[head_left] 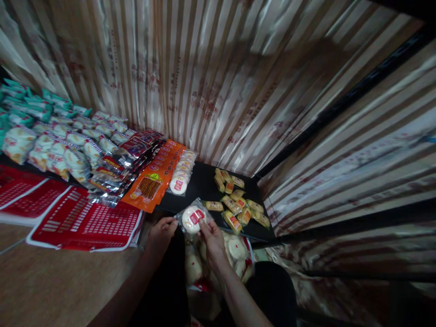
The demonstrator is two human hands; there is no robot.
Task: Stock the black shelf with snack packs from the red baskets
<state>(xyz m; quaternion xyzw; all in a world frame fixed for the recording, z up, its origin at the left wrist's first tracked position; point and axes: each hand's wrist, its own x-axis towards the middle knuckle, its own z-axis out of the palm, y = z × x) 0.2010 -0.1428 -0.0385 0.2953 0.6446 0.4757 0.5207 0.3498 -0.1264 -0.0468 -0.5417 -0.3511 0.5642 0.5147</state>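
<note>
Between my two hands is a round white cracker packet [191, 220] in clear wrapping with a red label. My left hand [162, 231] pinches its left edge, while my right hand [211, 234] grips the right side. The packet is held just over the front edge of a black shelf [200, 175]. Behind it, a row of similar white round packets [182, 177] lies overlapped on the shelf. Below my right hand, a large bag [237, 249] holds several more round white pieces, partly hidden by my arm.
Several small yellow packets [235, 204] lie scattered on the shelf's right part. Leftward are orange stick-snack bags [153, 179], dark red bags [134, 147], white bags [76, 161] and green bags [25, 106]. Red baskets [88, 222] stand in front. Striped curtain [211, 81] and a black post [340, 104] bound the shelf.
</note>
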